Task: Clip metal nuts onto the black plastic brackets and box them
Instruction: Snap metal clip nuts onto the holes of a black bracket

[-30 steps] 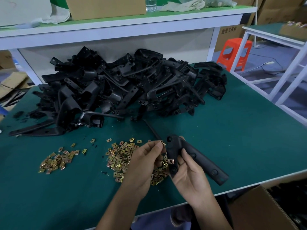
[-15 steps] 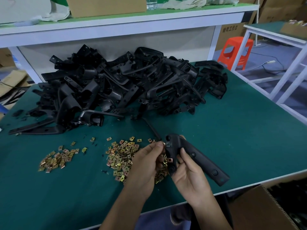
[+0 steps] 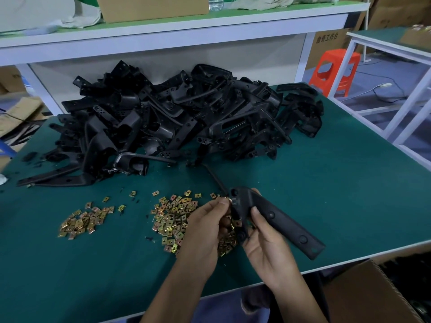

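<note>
My right hand grips a long black plastic bracket by its rounded end, its straight arm pointing down to the right over the table edge. My left hand pinches a small brass-coloured metal nut against the bracket's upper end. Under and left of my hands lies a heap of loose nuts. A smaller heap of nuts lies further left. A big pile of black brackets fills the back of the green table.
An open cardboard box stands below the table's front right corner. A white shelf with cartons runs behind the pile. An orange stool and a white table frame are at the right.
My left hand has pressed the nut closer onto the bracket's upper end. The bracket has tilted slightly in my right hand. The view has shifted a little.
</note>
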